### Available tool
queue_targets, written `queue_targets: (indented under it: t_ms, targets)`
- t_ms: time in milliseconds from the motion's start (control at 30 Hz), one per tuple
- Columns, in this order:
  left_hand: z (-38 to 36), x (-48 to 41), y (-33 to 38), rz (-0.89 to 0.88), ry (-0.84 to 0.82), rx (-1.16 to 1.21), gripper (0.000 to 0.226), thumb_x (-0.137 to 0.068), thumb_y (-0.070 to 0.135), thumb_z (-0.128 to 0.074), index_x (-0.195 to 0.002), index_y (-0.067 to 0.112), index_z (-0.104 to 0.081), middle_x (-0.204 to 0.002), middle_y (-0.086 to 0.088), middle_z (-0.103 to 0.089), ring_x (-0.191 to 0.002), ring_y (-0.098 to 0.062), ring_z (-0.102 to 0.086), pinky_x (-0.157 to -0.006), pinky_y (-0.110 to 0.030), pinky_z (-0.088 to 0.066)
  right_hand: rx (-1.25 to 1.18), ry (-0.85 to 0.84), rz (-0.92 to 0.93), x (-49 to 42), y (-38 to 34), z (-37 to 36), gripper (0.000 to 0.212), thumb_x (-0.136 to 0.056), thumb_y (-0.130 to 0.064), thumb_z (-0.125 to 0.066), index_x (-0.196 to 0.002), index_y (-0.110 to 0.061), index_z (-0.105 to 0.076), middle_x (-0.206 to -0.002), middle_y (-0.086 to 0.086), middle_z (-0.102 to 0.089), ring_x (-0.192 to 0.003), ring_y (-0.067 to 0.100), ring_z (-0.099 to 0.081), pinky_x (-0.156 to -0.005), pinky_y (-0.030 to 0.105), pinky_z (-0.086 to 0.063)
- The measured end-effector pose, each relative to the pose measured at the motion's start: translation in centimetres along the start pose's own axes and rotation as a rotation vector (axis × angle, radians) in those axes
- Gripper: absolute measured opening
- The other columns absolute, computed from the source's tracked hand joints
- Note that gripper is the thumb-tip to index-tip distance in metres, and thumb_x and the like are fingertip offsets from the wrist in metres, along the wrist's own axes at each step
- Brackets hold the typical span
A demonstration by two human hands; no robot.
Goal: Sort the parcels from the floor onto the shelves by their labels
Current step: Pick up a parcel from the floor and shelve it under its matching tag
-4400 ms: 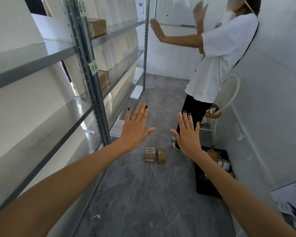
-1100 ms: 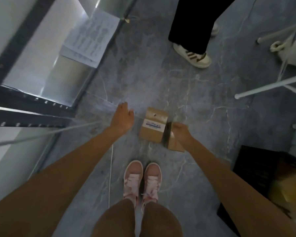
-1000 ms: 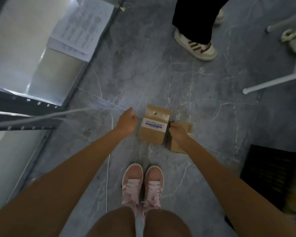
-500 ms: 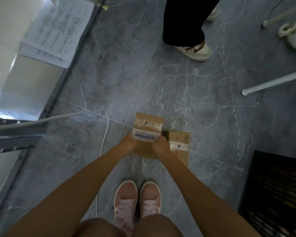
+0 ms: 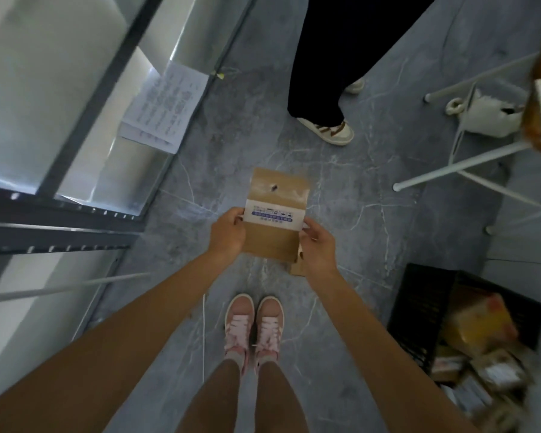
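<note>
I hold a brown cardboard parcel [image 5: 277, 214] with a white and blue label across its top face, lifted above the grey floor. My left hand [image 5: 227, 234] grips its left edge and my right hand [image 5: 317, 245] grips its right edge. A second brown parcel [image 5: 296, 266] lies on the floor underneath, mostly hidden by the held one and my right hand. The metal shelves [image 5: 85, 120] stand to my left.
Printed papers [image 5: 164, 109] lie on the lowest shelf. Another person's legs and shoe [image 5: 327, 129] stand just ahead. A black crate [image 5: 425, 310] with several parcels sits at the right. White chair legs [image 5: 456, 165] cross the upper right. My pink shoes [image 5: 253, 326] are below.
Both hands closed on the labelled parcel and lifted it off the floor toward me. The second parcel stayed on the floor and is now mostly covered.
</note>
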State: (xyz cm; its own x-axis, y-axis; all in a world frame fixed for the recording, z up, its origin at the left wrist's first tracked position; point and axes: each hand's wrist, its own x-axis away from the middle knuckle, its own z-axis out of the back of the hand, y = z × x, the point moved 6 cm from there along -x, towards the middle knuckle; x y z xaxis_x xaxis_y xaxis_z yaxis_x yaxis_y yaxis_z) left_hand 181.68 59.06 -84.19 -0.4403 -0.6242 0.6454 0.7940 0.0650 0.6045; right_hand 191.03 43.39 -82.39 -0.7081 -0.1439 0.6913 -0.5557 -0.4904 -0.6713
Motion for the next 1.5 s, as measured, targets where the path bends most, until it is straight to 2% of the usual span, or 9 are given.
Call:
queue_targets:
  t_ms: [333,533,700,800,967,1133,1300,1433,1500]
  targets:
    - [9.0,9.9,10.4,-0.243,0.091,0.024,0.033,-0.100,0.013,-0.036,-0.120,0.008,-0.062,-0.119,-0.013,-0.065,-0.101,-0.018,-0.057,-0.076,-0.017,-0.036,-0.178,-0.014,0.084,12.1,-11.0,3.8,0.043,-0.097,0.002,-0.032,-0.129,-0.015,-0.055,-0.121,0.007,-0.060,-0.114,0.019,-0.054,-0.105,0.044,-0.042]
    - [15.2,14.6,18.2,-0.326,0.147,0.177,0.031,-0.099,0.007,-0.037,-0.113,0.002,-0.064,-0.114,-0.016,-0.066,-0.103,-0.024,-0.061,-0.079,-0.021,-0.039,-0.218,-0.156,0.227,17.8,-21.1,5.5,0.050,-0.094,0.009,-0.030,-0.111,-0.027,-0.061,-0.100,-0.004,-0.065,-0.086,0.008,-0.062,-0.067,0.026,-0.052]
    - [20.5,19.0,24.6,-0.365,0.197,0.286,0.025,-0.099,0.014,-0.041,-0.114,0.008,-0.061,-0.115,-0.013,-0.064,-0.101,-0.023,-0.059,-0.083,-0.030,-0.047,-0.192,-0.226,0.385,24.1,-30.1,7.1,0.052,-0.090,0.013,-0.030,-0.104,-0.024,-0.064,-0.110,0.003,-0.067,-0.105,0.024,-0.062,-0.088,0.044,-0.052]
    - [23.8,22.2,29.0,-0.410,0.208,0.354,0.025,-0.098,0.015,-0.044,-0.115,0.009,-0.061,-0.117,-0.014,-0.064,-0.103,-0.023,-0.058,-0.080,-0.026,-0.046,-0.201,-0.227,0.467,27.9,-35.0,8.4,0.057,-0.087,0.018,-0.026,-0.103,-0.026,-0.057,-0.108,0.003,-0.063,-0.105,0.026,-0.058,-0.076,0.033,-0.050]
    - [28.4,28.2,33.6,-0.368,0.145,0.610,0.024,-0.099,0.020,-0.043,-0.116,0.013,-0.059,-0.123,-0.018,-0.061,-0.116,-0.034,-0.056,-0.097,-0.046,-0.047,-0.207,-0.307,0.551,34.5,-41.0,9.9,0.053,-0.090,0.013,-0.030,-0.104,-0.026,-0.061,-0.111,0.005,-0.066,-0.100,0.018,-0.063,-0.082,0.033,-0.053]
    - [32.8,33.2,36.9,-0.489,0.079,0.691,0.028,-0.099,0.023,-0.044,-0.122,0.013,-0.055,-0.126,-0.019,-0.058,-0.118,-0.037,-0.054,-0.099,-0.054,-0.046,-0.236,-0.338,0.699,40.0,-45.2,11.8,0.053,-0.093,0.009,-0.035,-0.096,-0.036,-0.063,-0.087,-0.020,-0.073,-0.081,-0.005,-0.068,-0.060,0.013,-0.052]
    - [36.3,37.1,39.7,-0.714,0.028,0.718,0.017,-0.099,0.026,-0.044,-0.105,0.029,-0.060,-0.112,-0.005,-0.067,-0.105,-0.022,-0.061,-0.094,-0.051,-0.048,-0.234,-0.255,0.964,44.5,-48.5,12.8,0.047,-0.092,0.008,-0.043,-0.125,-0.022,-0.058,-0.116,-0.012,-0.064,-0.098,-0.015,-0.059,-0.076,0.004,-0.047]
    - [37.8,38.5,40.6,-0.771,-0.057,0.752,0.033,-0.098,0.034,-0.041,-0.129,0.027,-0.049,-0.127,-0.004,-0.062,-0.114,-0.019,-0.059,-0.094,-0.042,-0.050,-0.221,-0.226,1.081,47.1,-50.2,12.6,0.038,-0.094,-0.007,-0.051,-0.118,-0.035,-0.060,-0.110,-0.025,-0.064,-0.101,-0.015,-0.057,-0.077,0.003,-0.045]
    - [38.5,38.5,40.8,-0.750,-0.119,0.776,0.041,-0.097,0.038,-0.040,-0.137,0.027,-0.042,-0.130,-0.003,-0.060,-0.120,-0.019,-0.057,-0.103,-0.044,-0.045,-0.202,-0.236,1.109,47.8,-50.6,12.2,0.037,-0.094,-0.008,-0.051,-0.125,-0.026,-0.059,-0.119,-0.015,-0.065,-0.111,-0.005,-0.057,-0.090,0.012,-0.047]
